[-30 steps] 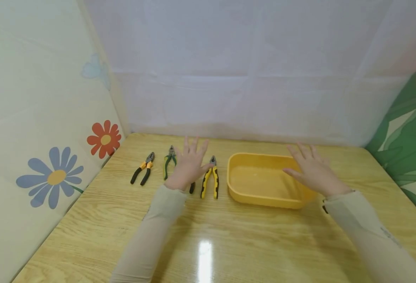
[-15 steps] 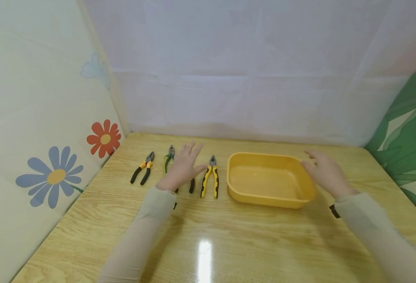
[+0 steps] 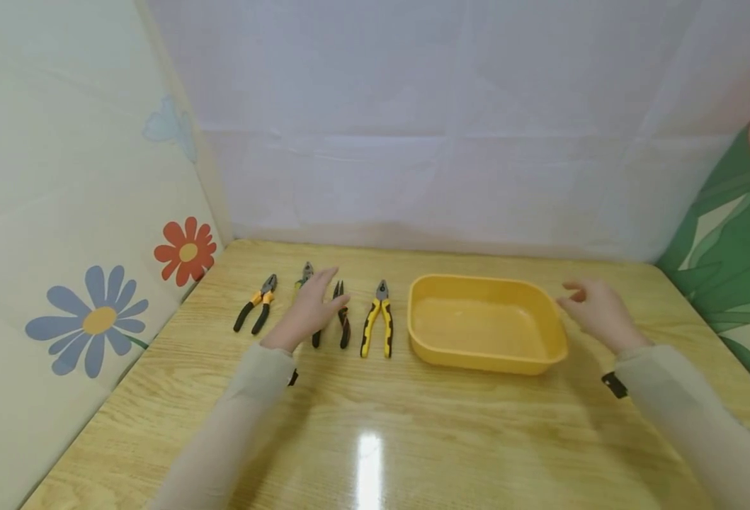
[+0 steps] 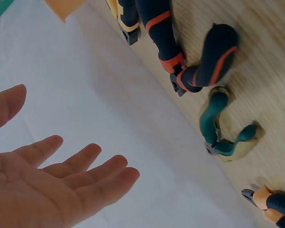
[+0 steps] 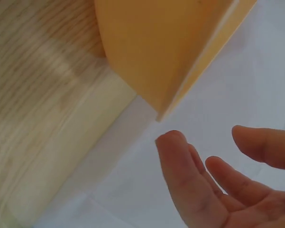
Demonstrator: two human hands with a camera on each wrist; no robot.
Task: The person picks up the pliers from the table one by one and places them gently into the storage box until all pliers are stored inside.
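Observation:
My left hand [image 3: 309,310] hovers over the tools with fingers straight and thumb spread, holding nothing. It partly covers the green-handled pliers [image 3: 307,270] and one black handle of the needle-nose pliers [image 3: 345,329], whose handles have red-orange stripes in the left wrist view. Left of it lie orange-and-black pliers [image 3: 265,294]; to its right, yellow-and-black pliers [image 3: 383,296]. Off the right end of a yellow plastic basin [image 3: 483,360], my right hand [image 3: 598,312] hangs with loosely bent fingers and nothing in them. The right wrist view shows the fingertips [image 5: 172,137] just short of the basin's corner.
The wood-grain table [image 3: 451,432] runs back to a white cloth wall [image 3: 445,184]. On the left stands a panel printed with flowers [image 3: 99,320], on the right one with green leaves [image 3: 731,255].
My left hand has shifted left and lower, uncovering the needle-nose pliers. My right hand has drawn back rightward from over the basin, its fingers bending. Pliers and basin stay put.

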